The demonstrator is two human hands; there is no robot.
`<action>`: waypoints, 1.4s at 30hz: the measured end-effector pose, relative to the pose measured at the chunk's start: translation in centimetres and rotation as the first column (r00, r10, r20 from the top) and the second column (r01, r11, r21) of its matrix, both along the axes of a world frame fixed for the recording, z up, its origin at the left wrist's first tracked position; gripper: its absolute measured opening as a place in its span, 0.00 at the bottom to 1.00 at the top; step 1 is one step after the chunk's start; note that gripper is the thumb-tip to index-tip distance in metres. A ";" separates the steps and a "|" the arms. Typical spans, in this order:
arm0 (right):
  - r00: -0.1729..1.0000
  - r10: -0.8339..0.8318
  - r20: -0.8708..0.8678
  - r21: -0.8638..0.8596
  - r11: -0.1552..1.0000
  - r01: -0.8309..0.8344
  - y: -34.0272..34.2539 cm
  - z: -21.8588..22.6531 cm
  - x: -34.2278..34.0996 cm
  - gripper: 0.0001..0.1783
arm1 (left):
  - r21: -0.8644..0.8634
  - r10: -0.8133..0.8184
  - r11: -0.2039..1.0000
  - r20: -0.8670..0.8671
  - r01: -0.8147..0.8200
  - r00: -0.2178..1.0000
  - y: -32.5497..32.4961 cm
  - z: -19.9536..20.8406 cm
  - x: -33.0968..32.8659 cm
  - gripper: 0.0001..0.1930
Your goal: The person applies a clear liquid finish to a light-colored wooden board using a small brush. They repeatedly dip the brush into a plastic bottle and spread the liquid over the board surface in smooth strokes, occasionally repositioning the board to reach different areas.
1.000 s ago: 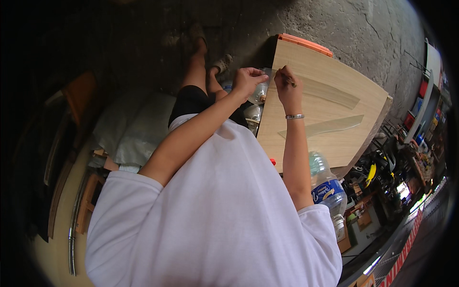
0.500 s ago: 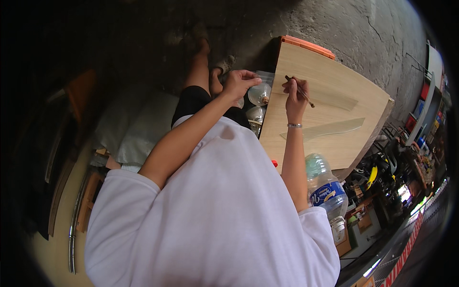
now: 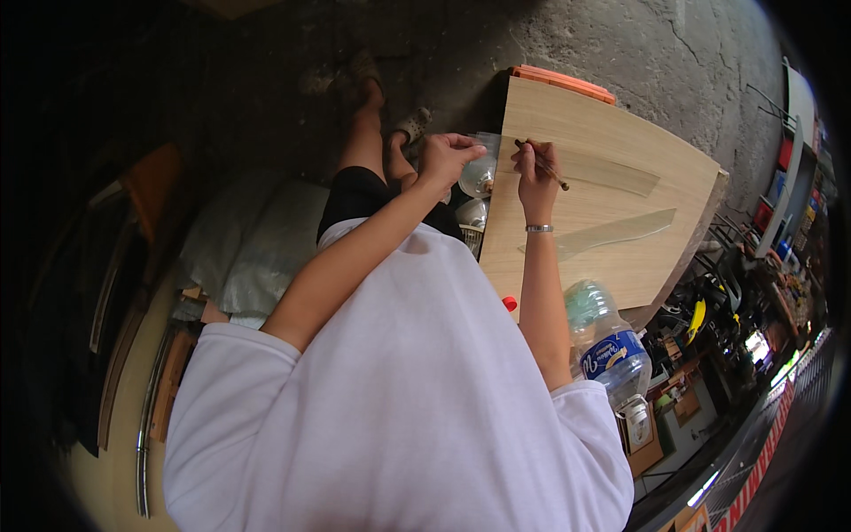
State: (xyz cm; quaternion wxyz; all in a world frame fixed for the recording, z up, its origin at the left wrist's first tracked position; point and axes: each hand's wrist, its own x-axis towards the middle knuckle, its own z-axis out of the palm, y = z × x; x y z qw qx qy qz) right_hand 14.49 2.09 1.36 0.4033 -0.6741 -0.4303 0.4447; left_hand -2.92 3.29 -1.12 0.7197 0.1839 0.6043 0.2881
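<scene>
My left hand (image 3: 446,162) is closed in a pinch on a small clear glass sheet (image 3: 490,140), just off the left edge of a pale wooden board (image 3: 603,133). Over that edge, my right hand (image 3: 537,168) grips a slim, dark glass cutter (image 3: 556,176) like a pen, its brass-coloured knobbed end pointing away to the right. The cutter's other tip is close to the sheet; whether they touch I cannot tell. Two long clear strips lie on the board: one strip (image 3: 620,176) beyond my right hand, and a wavy-edged strip (image 3: 620,232) nearer me.
A large clear plastic bottle (image 3: 592,306) with a blue label lies beside my right forearm, near a red cap (image 3: 509,303). Clear containers (image 3: 473,211) stand below the board's left edge. An orange stack (image 3: 563,82) shows at the far edge. Plastic-wrapped material (image 3: 253,235) is at left.
My right hand has shifted slightly left, with the cutter's tip nearer the left hand's sheet. Both hands keep their grips. The whole view has turned slightly.
</scene>
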 end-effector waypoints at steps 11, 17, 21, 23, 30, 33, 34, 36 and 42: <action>0.900 0.263 0.348 -0.040 0.963 -0.266 2.0 2.2 -0.2 0.06 | 0.061 0.150 0.988 -0.081 -0.145 0.985 -1.5 -1.4 3.4 0.10; 0.902 0.285 0.323 -0.017 0.955 -0.296 2.6 2.4 -0.3 0.06 | 0.027 0.117 0.993 0.055 -0.119 0.992 -1.5 -1.7 2.9 0.09; 0.868 0.315 0.384 -0.052 0.946 -0.321 2.6 2.6 -0.2 0.05 | 0.036 0.051 0.998 0.088 -0.055 0.995 -1.1 -1.8 2.4 0.09; 0.878 0.316 0.358 -0.036 0.945 -0.325 2.8 2.5 -0.2 0.06 | 0.027 0.044 0.999 0.106 -0.047 0.993 -1.0 -1.8 2.3 0.10; 0.843 0.385 0.376 -0.104 0.922 -0.374 2.0 2.2 -0.3 0.06 | 0.056 0.080 0.995 0.109 -0.086 0.991 -0.9 -1.6 2.2 0.10; 0.846 0.361 0.392 -0.070 0.929 -0.364 -1.0 3.0 -1.0 0.06 | 0.012 0.034 0.999 0.128 -0.035 0.991 -0.7 -1.5 1.9 0.11; 0.850 0.352 0.392 -0.085 0.934 -0.348 -2.4 3.4 -1.1 0.05 | 0.015 0.020 1.000 0.136 -0.022 0.991 -0.8 -1.4 1.7 0.11; 0.913 0.236 0.332 -0.071 0.972 -0.225 -3.0 3.2 -0.8 0.05 | 0.018 -0.020 1.000 0.130 0.018 0.991 -0.6 -1.2 1.3 0.11; 0.989 -0.066 -0.133 0.017 0.998 0.068 -0.4 0.4 2.1 0.06 | 0.101 -0.007 0.995 0.120 -0.005 0.993 -0.9 -1.3 -2.0 0.12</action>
